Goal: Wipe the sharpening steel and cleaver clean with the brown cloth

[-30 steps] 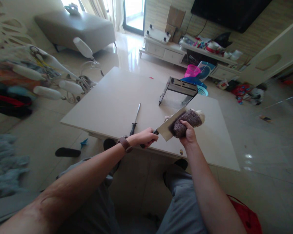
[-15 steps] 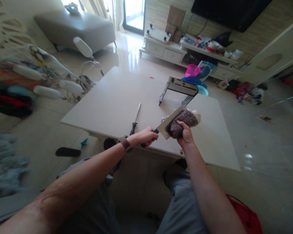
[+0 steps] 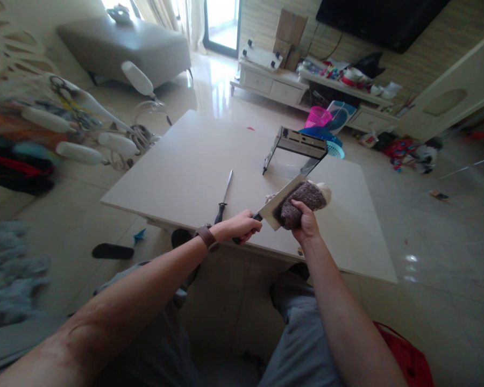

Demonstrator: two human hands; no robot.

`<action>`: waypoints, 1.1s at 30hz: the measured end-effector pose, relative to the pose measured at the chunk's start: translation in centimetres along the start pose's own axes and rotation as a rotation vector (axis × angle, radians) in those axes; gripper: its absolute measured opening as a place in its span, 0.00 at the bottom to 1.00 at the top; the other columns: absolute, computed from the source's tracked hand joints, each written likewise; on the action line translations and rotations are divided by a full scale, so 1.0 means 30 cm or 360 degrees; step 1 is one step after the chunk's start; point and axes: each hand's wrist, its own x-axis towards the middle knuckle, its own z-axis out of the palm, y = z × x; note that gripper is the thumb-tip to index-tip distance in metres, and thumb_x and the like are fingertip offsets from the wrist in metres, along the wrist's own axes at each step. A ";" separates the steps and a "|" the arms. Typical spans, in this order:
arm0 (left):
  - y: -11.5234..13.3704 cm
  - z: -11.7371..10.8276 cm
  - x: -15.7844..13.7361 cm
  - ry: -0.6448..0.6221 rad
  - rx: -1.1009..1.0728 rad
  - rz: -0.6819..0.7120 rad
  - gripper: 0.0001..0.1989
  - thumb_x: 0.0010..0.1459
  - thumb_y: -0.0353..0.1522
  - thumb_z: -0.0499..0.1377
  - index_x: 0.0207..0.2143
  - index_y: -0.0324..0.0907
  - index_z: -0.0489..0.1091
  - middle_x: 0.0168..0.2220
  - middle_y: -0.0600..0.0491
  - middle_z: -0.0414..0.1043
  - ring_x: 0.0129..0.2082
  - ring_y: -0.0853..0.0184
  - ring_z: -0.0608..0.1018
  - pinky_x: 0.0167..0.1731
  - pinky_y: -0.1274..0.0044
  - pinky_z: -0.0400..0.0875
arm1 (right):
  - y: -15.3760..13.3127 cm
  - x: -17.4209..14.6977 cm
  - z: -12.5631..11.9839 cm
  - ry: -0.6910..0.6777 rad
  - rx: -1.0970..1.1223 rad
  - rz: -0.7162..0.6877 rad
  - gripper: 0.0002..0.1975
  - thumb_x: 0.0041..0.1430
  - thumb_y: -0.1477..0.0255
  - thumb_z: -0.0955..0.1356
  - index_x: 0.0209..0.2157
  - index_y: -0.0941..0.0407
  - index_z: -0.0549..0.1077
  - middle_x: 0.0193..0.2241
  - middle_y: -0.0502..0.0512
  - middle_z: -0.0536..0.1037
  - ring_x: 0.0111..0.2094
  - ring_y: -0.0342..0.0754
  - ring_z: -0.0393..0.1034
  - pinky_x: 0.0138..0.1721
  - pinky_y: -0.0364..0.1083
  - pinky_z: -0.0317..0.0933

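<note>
My left hand (image 3: 246,224) is wrapped round the black handle of a cleaver (image 3: 272,212). Its broad blade points up and to the right over the table's near edge. A brown, fuzzy cloth bundle (image 3: 311,196) with a pale end is gripped in my right hand (image 3: 305,223), thumb across its top. The bundle lies against the blade and covers part of it. To the left of the cleaver, a sharpening steel (image 3: 220,213) with a black handle rests on the white table (image 3: 165,161). Something small and pale shows partly behind the blade.
A clear box with a dark frame (image 3: 302,141) stands on the table beyond the cleaver. A white lamp with several arms (image 3: 116,142) is at the table's left. Past the table are a pink basket (image 3: 318,116) and a low cabinet (image 3: 266,83). A red bag (image 3: 407,355) sits at lower right.
</note>
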 end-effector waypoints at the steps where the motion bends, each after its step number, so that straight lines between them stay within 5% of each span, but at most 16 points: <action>1: -0.001 0.000 0.001 -0.0001 0.0000 0.0001 0.10 0.45 0.29 0.56 0.15 0.43 0.58 0.10 0.58 0.56 0.09 0.72 0.60 0.09 0.78 0.59 | -0.001 -0.001 0.000 0.0000 -0.0004 0.0005 0.17 0.43 0.76 0.75 0.39 0.60 0.77 0.37 0.53 0.83 0.36 0.48 0.78 0.38 0.45 0.76; 33: -0.005 0.000 0.005 -0.0001 0.0039 -0.0028 0.10 0.45 0.30 0.56 0.16 0.44 0.57 0.10 0.58 0.56 0.09 0.72 0.61 0.09 0.78 0.60 | 0.000 -0.010 0.006 0.0012 0.0006 0.0017 0.18 0.43 0.77 0.75 0.40 0.60 0.77 0.37 0.54 0.83 0.36 0.49 0.79 0.39 0.47 0.76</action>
